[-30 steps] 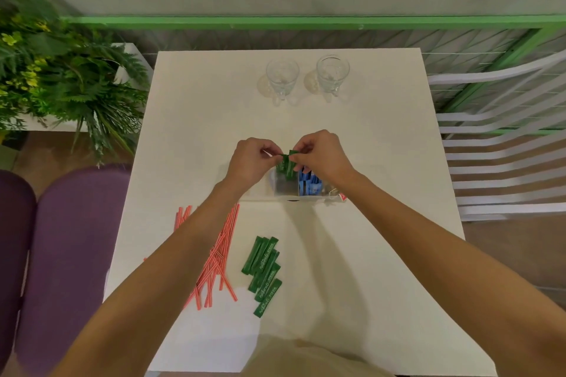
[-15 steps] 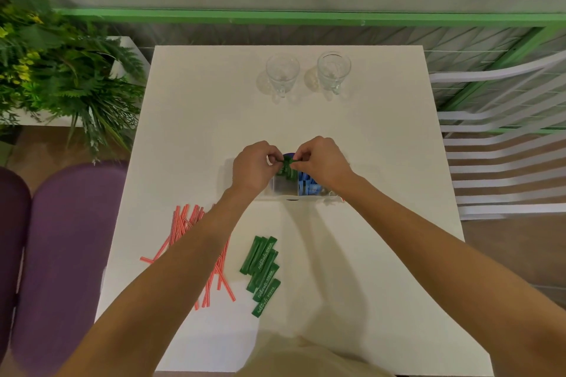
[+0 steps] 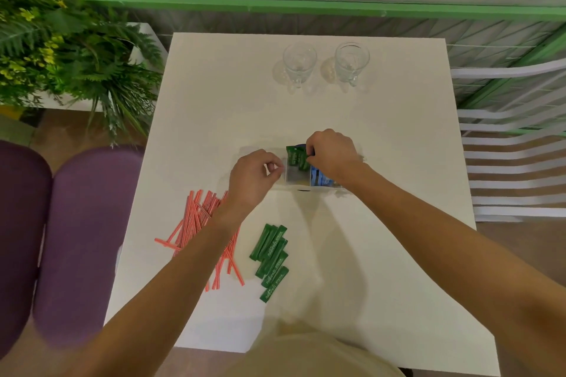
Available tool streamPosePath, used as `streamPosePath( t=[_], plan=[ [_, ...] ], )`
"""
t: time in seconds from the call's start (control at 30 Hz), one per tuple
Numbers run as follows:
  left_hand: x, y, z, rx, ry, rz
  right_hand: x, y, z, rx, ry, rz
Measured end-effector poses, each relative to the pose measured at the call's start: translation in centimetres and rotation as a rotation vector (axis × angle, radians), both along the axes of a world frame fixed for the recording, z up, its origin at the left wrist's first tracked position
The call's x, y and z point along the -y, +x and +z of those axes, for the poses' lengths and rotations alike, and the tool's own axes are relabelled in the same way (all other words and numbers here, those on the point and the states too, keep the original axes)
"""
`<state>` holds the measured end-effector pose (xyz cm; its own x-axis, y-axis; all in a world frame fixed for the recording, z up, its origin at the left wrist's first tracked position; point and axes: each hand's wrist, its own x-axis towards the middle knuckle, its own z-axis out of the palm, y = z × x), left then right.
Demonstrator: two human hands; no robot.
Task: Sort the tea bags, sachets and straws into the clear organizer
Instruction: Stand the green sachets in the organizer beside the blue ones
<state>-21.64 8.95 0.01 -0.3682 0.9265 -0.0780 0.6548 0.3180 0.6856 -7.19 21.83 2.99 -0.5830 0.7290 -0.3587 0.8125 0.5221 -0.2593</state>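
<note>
The clear organizer (image 3: 295, 176) stands at the middle of the white table (image 3: 382, 254). Green sachets (image 3: 296, 157) stand upright in its middle compartment, and blue sachets (image 3: 320, 179) fill the compartment to their right. My right hand (image 3: 332, 153) pinches the tops of the green sachets in the organizer. My left hand (image 3: 255, 176) hovers just left of the organizer, fingers curled and holding nothing. Several more green sachets (image 3: 272, 257) lie in a loose pile nearer to me. A scatter of red-striped straws (image 3: 199, 223) lies left of them, partly under my left forearm.
Two empty glasses (image 3: 298, 66) (image 3: 350, 63) stand at the far side of the table. A potted plant (image 3: 61, 49) is off the left edge, purple seats (image 3: 61, 239) at the near left, and a white slatted chair (image 3: 514, 147) to the right.
My left hand has let go of the green sachets and drawn back to the left. My right hand still pinches them in the organizer. The camera view shifted slightly.
</note>
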Motion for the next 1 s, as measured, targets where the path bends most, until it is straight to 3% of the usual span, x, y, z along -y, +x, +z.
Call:
streamPosePath(
  t=[0.27, 0.4, 0.5, 0.67, 0.8, 1.0],
  plan=[
    [8.3, 1.7, -3.0, 0.172, -0.274, 0.054, 0.8, 0.4, 0.3, -0.089, -0.023, -0.028],
    [10.7, 2.4, -4.4, 0.118, -0.322, 0.043, 2.7, 1.4, 1.7, -0.251, -0.080, -0.074],
    [11.3, 3.5, -4.5, -0.020, -0.420, -0.039, 5.3, 2.7, 1.9, -0.337, -0.195, -0.042],
    [11.8, 4.8, -4.8, -0.128, -0.442, -0.033, 9.7, 4.8, -1.3, -0.298, -0.392, -0.044],
    [11.8, 5.4, -5.1, -0.069, -0.401, 0.026, 12.2, 6.0, -4.2, -0.233, -0.576, -0.177],
    [12.1, 6.2, -5.4, 0.207, -0.347, 0.165, 14.5, 5.4, -6.1, -0.297, -0.710, -0.403]
  ],
)
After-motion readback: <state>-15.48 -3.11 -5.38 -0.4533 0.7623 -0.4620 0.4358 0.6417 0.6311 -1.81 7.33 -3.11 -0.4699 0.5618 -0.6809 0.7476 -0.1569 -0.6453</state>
